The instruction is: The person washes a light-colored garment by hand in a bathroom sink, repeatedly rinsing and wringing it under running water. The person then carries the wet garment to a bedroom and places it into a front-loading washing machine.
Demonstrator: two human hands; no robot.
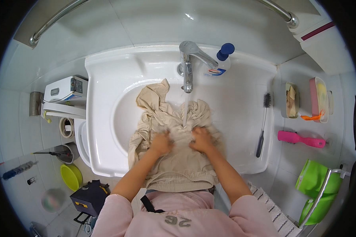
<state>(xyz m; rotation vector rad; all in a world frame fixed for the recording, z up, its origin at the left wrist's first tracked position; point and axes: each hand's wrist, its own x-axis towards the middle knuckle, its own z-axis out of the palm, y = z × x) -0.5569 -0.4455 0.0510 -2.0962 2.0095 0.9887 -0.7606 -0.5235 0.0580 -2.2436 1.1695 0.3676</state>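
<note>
A wet beige garment with a gathered elastic waistband [181, 181] lies bunched in the white washbasin [102, 142] and hangs over its front edge. Water runs from the chrome faucet [188, 74] onto the middle of the cloth. Both hands are blurred by motion. My left hand [162, 143] is curled on the fabric left of the stream, gripping it. To the right of the water, my right hand [202, 139] also grips a fold with bent fingers. The waistband end lies against the front of my body.
A pump bottle with a blue top [224, 52] stands behind the faucet. On the right ledge lies a thin bottle brush [264, 124]. A pink hairbrush [301, 139] hangs on the right wall. Below left are a yellow-green basin [71, 177] and a dark box [89, 198].
</note>
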